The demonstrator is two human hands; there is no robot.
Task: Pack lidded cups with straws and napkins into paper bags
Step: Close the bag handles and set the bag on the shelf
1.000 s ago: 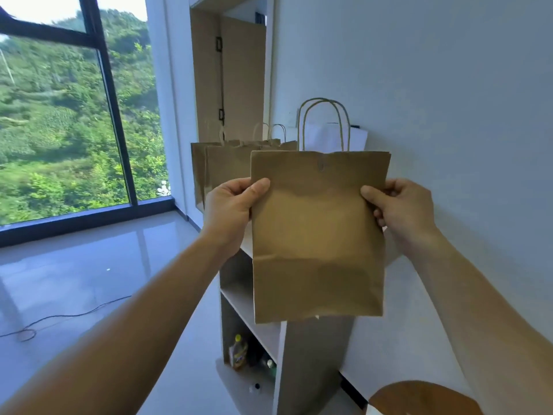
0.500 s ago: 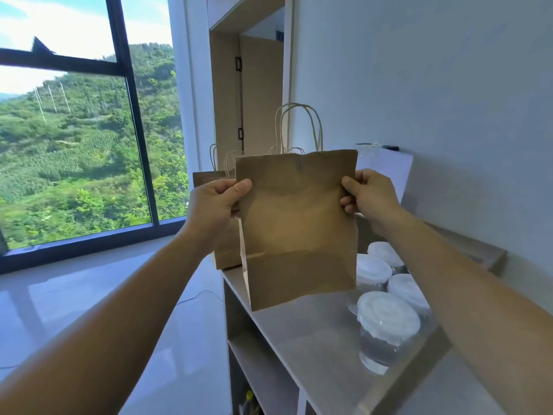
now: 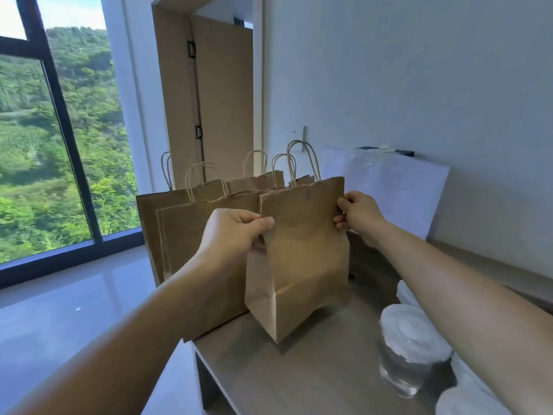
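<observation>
A brown paper bag [image 3: 302,253] with twisted handles stands upright with its base on the grey shelf top [image 3: 314,372], its bottom spread open. My left hand [image 3: 232,232] pinches the bag's left edge near the top. My right hand [image 3: 357,214] pinches the right edge at the same height. Clear cups with white lids [image 3: 411,339] stand to the right of the bag, partly hidden by my right forearm. No straws or napkins can be made out.
Several more brown paper bags [image 3: 185,229] stand behind and left of the held bag. A white sheet [image 3: 398,193] leans on the wall at the back. The shelf's left edge drops to a glossy floor [image 3: 68,310]; a large window [image 3: 54,139] is at the left.
The bag came down from mid-air and now stands on the shelf top with its bottom unfolded. Both hands kept their hold on its edges. The view tilted down, showing more of the shelf.
</observation>
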